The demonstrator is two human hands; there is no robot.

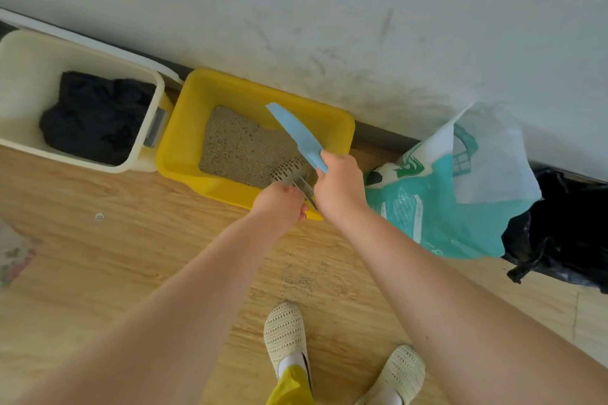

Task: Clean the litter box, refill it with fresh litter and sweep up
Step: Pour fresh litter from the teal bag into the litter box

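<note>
litter box: yellow rectangular plastic litter box (184, 141) on the wooden plank floor (115, 240), against the white wall (329, 10); tan granular litter (237, 148) covers part of its bottom, the far right part is bare yellow.
scoop: white perforated plastic scoop (289, 168), head on the litter at the near right corner of the box.
left hand: left hand (279, 204) over the near rim, grip curled round the scoop handle.
right hand: right hand (339, 184) just beside the left; grip closed on the lower end of a light blue flat plastic blade-shaped tool (296, 131), which slants up-left over the box.
litter bag: teal and white plastic litter bag (444, 200), open, on the floor right of the box, near it.
bin: cream plastic bin (19, 76) left of the box, black bag (95, 115) inside.
black sack: black plastic sack (566, 227) at the far right by the wall.
spill: scattered litter grains (302, 279) on the floor in front of the box.
feet: two cream knitted shoes (284, 335) at the bottom.
</note>
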